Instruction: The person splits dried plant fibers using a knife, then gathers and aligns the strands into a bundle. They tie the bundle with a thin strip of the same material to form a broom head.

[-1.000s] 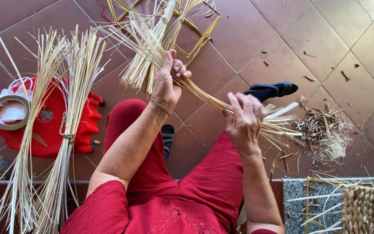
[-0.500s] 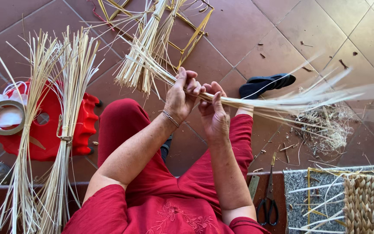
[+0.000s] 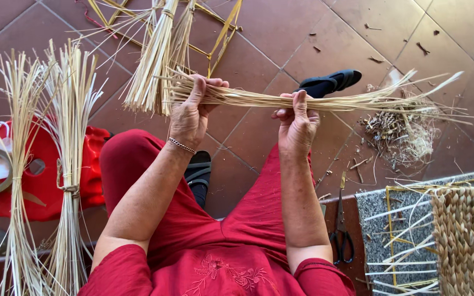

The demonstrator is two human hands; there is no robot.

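1. The bundle of straw strands (image 3: 259, 100) lies almost level across the view, its long axis running left to right, held in the air above the tiled floor (image 3: 281, 33) in front of the person's red-clothed knees.
2. The left hand (image 3: 192, 112) is clamped around the bundle near its left end, fingers wrapped over the top; only a short tuft sticks out past it.
3. The right hand (image 3: 296, 121) is closed on the same bundle near the middle, thumb on top and fingers curled under.
4. From the right hand the longer free part fans out to the right, toward the pile of straw scraps (image 3: 401, 134) on the floor.
5. The two hands are near each other but apart, with a bare stretch of bundle between them.
6. Black scissors (image 3: 341, 233) lie below the right hand, nearer to it than to the left.
7. Tied sheaves of straw (image 3: 69, 164) stand well to the left.
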